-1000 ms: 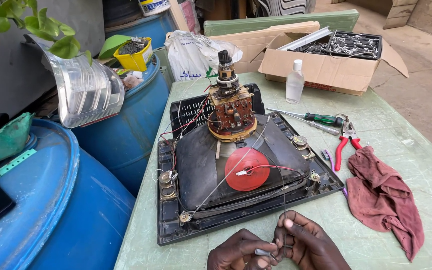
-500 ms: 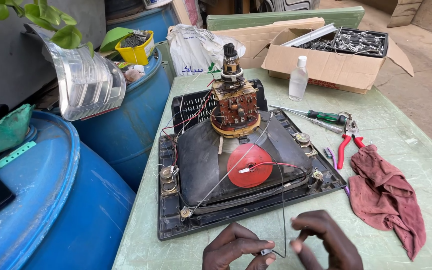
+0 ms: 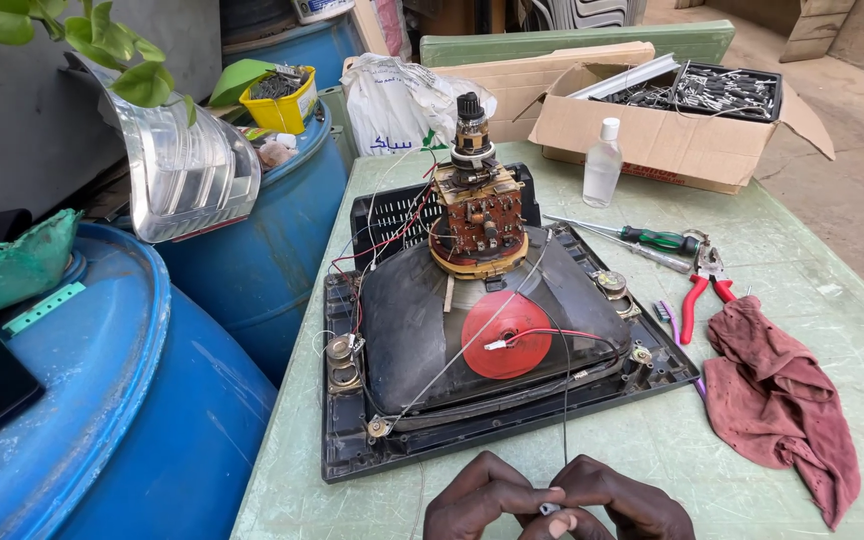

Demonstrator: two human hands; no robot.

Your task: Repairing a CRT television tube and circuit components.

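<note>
Two hands met at the table's (image 3: pixel 832 300) near edge: the left hand (image 3: pixel 482 497) and right hand (image 3: pixel 620 503) had their fingertips pinched together on a small pale wire end (image 3: pixel 549 509), just in front of the tube (image 3: pixel 472 320). A thin wire (image 3: pixel 565 400) ran up from that pinch to the tube, which lay face down in its black frame (image 3: pixel 512 425). Behind, an open cardboard box (image 3: pixel 672 140) held grey metal parts (image 3: pixel 712 90). A yellow tub (image 3: pixel 277 110) of dark bits sat on a blue drum (image 3: pixel 262 260). A clear bottle (image 3: pixel 602 165) stood by the box.
</note>
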